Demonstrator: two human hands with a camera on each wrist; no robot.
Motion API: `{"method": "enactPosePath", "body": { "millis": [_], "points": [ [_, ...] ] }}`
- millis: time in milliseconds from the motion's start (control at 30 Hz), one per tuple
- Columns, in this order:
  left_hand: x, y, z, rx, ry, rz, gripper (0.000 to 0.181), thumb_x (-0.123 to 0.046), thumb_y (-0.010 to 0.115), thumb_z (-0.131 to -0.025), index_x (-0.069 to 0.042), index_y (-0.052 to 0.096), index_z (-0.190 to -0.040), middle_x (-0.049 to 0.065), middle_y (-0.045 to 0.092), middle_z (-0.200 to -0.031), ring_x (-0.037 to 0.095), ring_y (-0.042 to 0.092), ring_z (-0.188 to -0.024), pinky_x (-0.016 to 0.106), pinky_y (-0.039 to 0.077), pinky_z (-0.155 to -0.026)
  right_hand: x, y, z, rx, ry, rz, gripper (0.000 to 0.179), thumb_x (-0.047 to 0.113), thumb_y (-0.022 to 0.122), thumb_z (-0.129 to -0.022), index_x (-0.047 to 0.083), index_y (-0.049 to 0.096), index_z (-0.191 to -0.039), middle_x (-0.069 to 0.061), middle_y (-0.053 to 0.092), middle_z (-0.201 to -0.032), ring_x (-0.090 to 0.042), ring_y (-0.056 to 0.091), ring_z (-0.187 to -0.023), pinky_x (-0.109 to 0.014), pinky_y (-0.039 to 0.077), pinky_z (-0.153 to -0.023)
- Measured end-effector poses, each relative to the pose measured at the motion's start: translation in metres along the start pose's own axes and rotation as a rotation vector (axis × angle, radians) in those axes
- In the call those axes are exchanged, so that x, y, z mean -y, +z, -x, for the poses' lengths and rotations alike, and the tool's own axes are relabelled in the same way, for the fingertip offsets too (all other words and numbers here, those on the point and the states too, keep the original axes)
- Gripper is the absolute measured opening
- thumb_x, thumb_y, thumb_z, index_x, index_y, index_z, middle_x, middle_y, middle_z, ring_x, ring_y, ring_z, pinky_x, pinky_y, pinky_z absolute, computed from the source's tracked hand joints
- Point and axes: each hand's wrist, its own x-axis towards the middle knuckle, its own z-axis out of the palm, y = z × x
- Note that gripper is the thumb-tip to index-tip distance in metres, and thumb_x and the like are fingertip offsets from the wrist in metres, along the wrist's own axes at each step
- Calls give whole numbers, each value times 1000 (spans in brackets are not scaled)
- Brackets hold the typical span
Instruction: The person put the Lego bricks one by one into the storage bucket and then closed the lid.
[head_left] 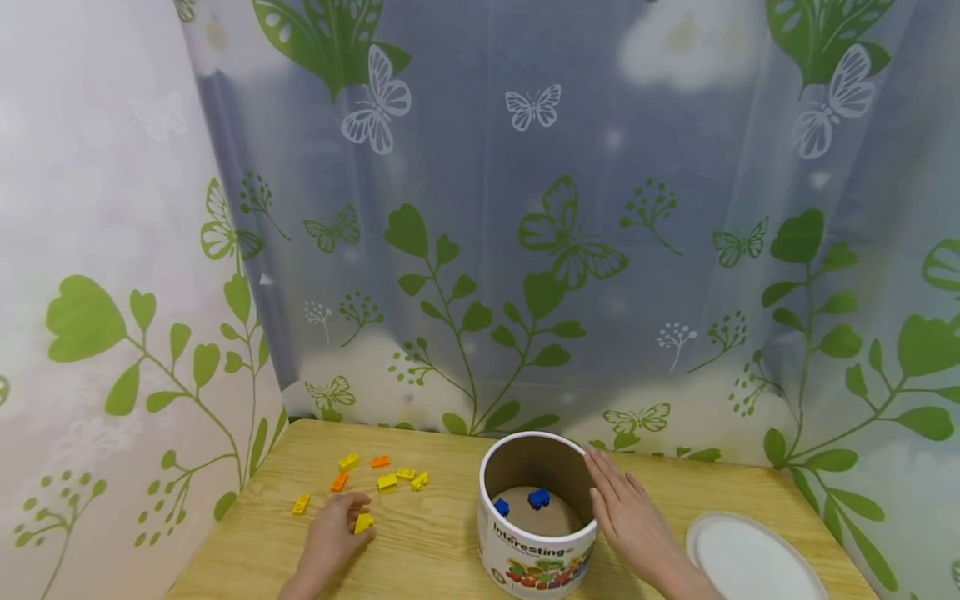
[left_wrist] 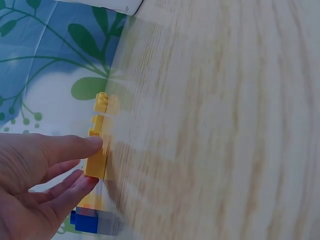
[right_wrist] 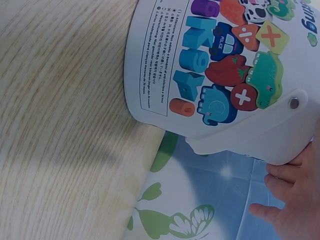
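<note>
Yellow brick (head_left: 363, 523): left of the tub (head_left: 536, 552), pinched between thumb and fingers of the left hand (head_left: 333, 533), the nearer hand; long axis not determinable. Right hand (head_left: 636, 521): fingers extended against the tub's right side, grasping nothing.

In the head view I count six yellow toy bricks (head_left: 387, 483): five lie loose and one is between the fingers of the left hand (head_left: 332, 535). The orange toy bricks (head_left: 380, 462) are two. Of blue toy bricks (head_left: 538, 498), two are inside the bucket (head_left: 493, 557), and the left wrist view shows one more outside. There are one bucket and one round white lid (head_left: 753, 558).
</note>
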Motion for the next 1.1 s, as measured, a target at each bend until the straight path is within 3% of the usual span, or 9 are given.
{"method": "enactPosePath", "body": {
  "millis": [133,600,900,1100],
  "points": [
    [0,-1,0,21,-32,0,34,-5,89,-73,0,71,-102,7,66,-94,21,64,-84,39,58,-71,0,0,-1,7,5,-8,50,12,58,-100,-1,50,-148,-15,46,-154,-34,45,-141,-59,44,-107],
    [-3,-2,3,14,-26,-10,26,-9,92,-71,-5,77,-92,4,71,-89,19,65,-80,38,56,-70,1,0,-1,20,14,-5,50,13,57,-101,0,48,-149,-14,44,-156,-34,45,-141,-59,43,-109],
    [-3,-1,5,4,27,-15,24,-8,91,-71,-10,80,-92,0,70,-83,15,65,-73,35,55,-64,2,-2,-1,25,21,-15,50,13,56,-102,0,48,-149,-14,44,-156,-34,44,-142,-59,43,-109],
    [-10,4,1,23,28,34,24,-7,88,-75,-11,79,-96,1,72,-91,15,66,-78,31,58,-66,1,-1,-1,12,11,-13,49,12,57,-101,-1,49,-148,-15,45,-155,-34,46,-140,-59,43,-108]
  ]
}}
